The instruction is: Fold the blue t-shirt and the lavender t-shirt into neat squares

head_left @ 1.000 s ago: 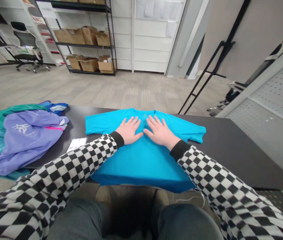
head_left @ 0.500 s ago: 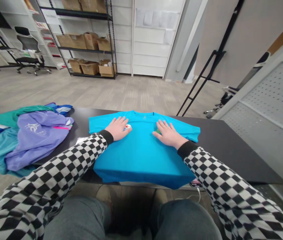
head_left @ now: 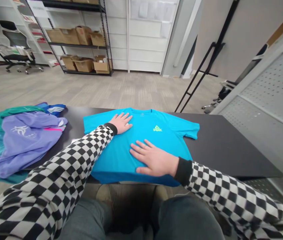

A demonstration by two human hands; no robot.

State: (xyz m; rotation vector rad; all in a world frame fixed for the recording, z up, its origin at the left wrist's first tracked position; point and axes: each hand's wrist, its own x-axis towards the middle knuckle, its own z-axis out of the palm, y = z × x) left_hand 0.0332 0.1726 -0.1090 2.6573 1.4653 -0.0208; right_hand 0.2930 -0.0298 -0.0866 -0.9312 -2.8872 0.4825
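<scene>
A bright blue T-shirt (head_left: 141, 133) lies spread on the dark table, its collar at the far side and its hem hanging over the near edge. A yellow-green logo (head_left: 157, 128) shows on the right of its chest. My left hand (head_left: 121, 123) rests flat on the upper left chest, fingers apart, covering most of a small white print. Lower down, near the middle front of the shirt, my right hand (head_left: 153, 159) lies palm down with its fingers spread. Neither hand grips the cloth.
A pile of clothes, with a purple shirt (head_left: 31, 133) on top, hangs over the left end of the table (head_left: 231, 146). Beyond the floor stands a shelf with cardboard boxes (head_left: 83, 64). A perforated panel (head_left: 273, 83) borders the right side.
My right hand has slid from the right chest down and left to the shirt's middle, uncovering the logo. The left hand has shifted slightly up on the shirt. The view has shifted a little.
</scene>
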